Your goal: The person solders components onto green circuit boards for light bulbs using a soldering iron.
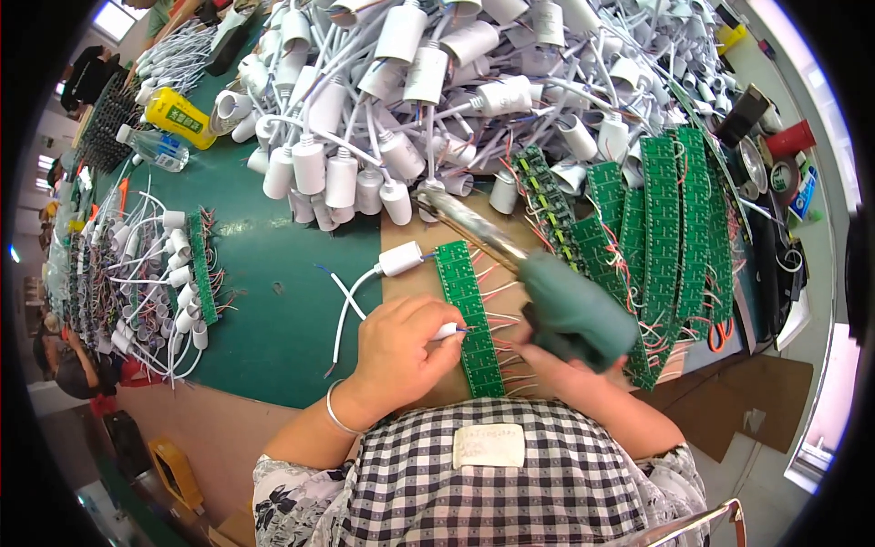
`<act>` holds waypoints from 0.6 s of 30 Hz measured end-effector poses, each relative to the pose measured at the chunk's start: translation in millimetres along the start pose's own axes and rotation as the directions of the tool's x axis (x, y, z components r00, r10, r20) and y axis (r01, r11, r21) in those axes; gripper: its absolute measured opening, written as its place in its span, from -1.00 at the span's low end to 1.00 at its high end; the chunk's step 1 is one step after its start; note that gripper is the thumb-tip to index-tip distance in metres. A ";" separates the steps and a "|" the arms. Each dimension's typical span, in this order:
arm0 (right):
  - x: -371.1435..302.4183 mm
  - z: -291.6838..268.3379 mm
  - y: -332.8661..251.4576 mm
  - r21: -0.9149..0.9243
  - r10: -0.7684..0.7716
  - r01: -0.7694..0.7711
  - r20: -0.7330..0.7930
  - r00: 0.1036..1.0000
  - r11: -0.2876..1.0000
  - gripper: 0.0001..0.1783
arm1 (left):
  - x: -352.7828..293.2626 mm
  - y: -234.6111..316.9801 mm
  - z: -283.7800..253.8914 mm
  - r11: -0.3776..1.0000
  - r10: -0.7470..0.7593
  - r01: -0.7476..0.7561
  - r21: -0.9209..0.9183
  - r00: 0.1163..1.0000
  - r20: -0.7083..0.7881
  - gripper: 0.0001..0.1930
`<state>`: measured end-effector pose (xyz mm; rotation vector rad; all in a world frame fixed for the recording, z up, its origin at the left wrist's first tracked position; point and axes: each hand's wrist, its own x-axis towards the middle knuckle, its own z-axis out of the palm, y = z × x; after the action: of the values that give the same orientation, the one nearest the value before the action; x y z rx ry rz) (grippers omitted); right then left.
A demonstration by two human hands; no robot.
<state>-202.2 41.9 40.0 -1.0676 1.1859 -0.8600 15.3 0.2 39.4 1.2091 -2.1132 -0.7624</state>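
Observation:
A green strip of circuit boards (pixel 468 310) lies on a brown board in front of me, with red and white wires along its right side. My left hand (pixel 394 348) pinches a white cylindrical lamp holder (pixel 446 332), mostly hidden by the fingers, its wire end at the strip's left edge. Just beyond, another white lamp holder (pixel 401 259) with a white cord lies with its wires reaching the strip's top. My right hand (pixel 570 376) is closed around the handle of a green soldering gun (pixel 583 314), somewhat blurred. Its metal barrel points up and left, above the strip.
A large heap of white lamp holders (pixel 428 73) with cords covers the far side. More green circuit strips (pixel 661 228) stand at the right, near tape rolls (pixel 784 175). At the left are wired lamp holders (pixel 178 273), a yellow bottle (pixel 178 117) and a clear bottle (pixel 153 146).

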 end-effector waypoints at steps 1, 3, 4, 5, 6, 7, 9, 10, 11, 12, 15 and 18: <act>5.5 6.4 7.2 -0.021 -0.091 0.090 -0.051 0.995 0.996 -0.72 | 0.8 2.2 1.1 1.000 0.007 -0.007 -0.008 1.000 0.006 -0.88; 10.4 9.0 9.7 -0.075 -0.124 0.123 -0.003 0.992 0.990 -0.70 | 0.8 7.0 3.1 0.999 0.033 -0.033 -0.017 0.999 0.006 -0.89; 11.6 10.7 8.4 -0.214 -0.236 0.236 0.026 0.971 0.948 -0.69 | 0.0 8.0 4.1 0.999 0.031 -0.031 -0.020 0.999 0.007 -0.89; 13.4 12.4 6.6 -0.346 -0.340 0.343 0.070 0.938 0.873 -0.68 | -0.4 8.6 5.1 0.999 0.036 -0.035 -0.025 0.999 0.016 -0.88; 15.3 13.7 1.1 -0.304 -0.394 0.409 0.114 0.912 0.860 -0.67 | -0.7 10.3 6.1 0.999 0.041 -0.041 -0.030 0.999 0.022 -0.88; 14.3 17.1 2.7 -0.307 -0.392 0.408 0.114 0.913 0.860 -0.67 | -0.6 13.1 7.3 0.999 0.042 -0.041 -0.033 0.999 0.021 -0.88; 11.6 23.6 10.5 -0.175 -0.214 0.201 -0.056 0.975 0.964 -0.73 | 0.2 18.1 8.8 0.994 0.104 -0.104 0.021 0.995 -0.007 -0.88; 10.6 24.6 13.0 -0.177 -0.215 0.202 -0.056 0.975 0.963 -0.73 | 0.2 17.8 9.5 0.994 0.105 -0.105 0.021 0.994 -0.008 -0.88; 9.8 25.2 15.0 -0.035 -0.145 0.142 -0.097 0.985 0.989 -0.75 | 0.3 16.3 10.9 0.993 0.117 -0.117 -0.006 0.993 -0.023 -0.88; 9.4 26.0 16.3 0.111 -0.068 0.083 -0.127 0.990 0.990 -0.77 | -0.3 14.5 12.3 0.991 0.127 -0.128 -0.032 0.991 -0.038 -0.88; 10.4 28.2 15.9 0.182 -0.023 0.053 -0.165 0.986 0.982 -0.77 | -3.3 9.6 13.7 0.986 0.100 -0.104 -0.128 0.994 -0.035 -0.88; 13.1 24.2 12.2 0.113 0.033 -0.016 -0.148 0.988 0.993 -0.77 | -1.0 11.5 1.2 0.982 0.147 -0.144 0.126 0.989 -0.022 -0.87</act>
<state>-176.1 37.7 25.5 -0.9086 1.2575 -0.9895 8.5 6.2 46.6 1.1071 -2.2227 -0.5507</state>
